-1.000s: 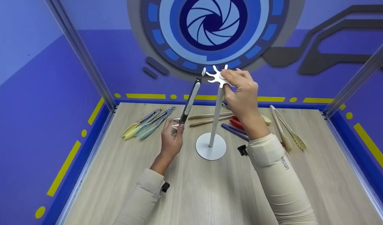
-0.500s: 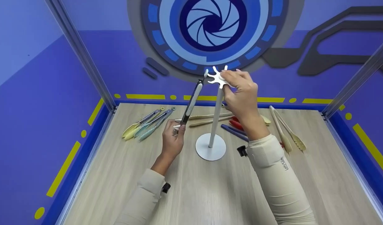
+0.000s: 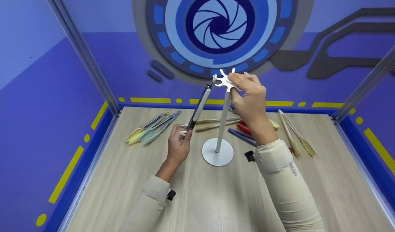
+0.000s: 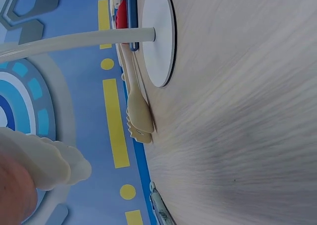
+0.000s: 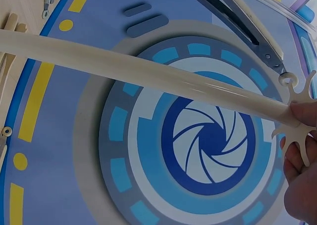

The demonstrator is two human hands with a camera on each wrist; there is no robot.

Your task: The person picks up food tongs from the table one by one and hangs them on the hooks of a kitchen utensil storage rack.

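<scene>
Left hand [image 3: 179, 144] grips the lower end of slim, straight, black-and-pale-grey tongs [image 3: 201, 105], near their white, plastic-looking tips, while the right hand [image 3: 249, 91] pinches the hub of a white, star-shaped rack head [image 3: 223, 80] on a slim white pole [image 3: 223, 120]. The tongs are in the air just left of the pole, their small pale hanging ring [image 3: 214, 78] right beside a prong; whether the two touch, I cannot tell. This looks like hooking the ring on. To do it well, the right hand should steady the head against rocking, and the left should face the ring's opening to the prong tip, slide it on gently and release only once the prong bears the weight. The tongs' long axis slants steeply, not parallel to the pole: ring end up and rightward, tips down and leftward.
</scene>
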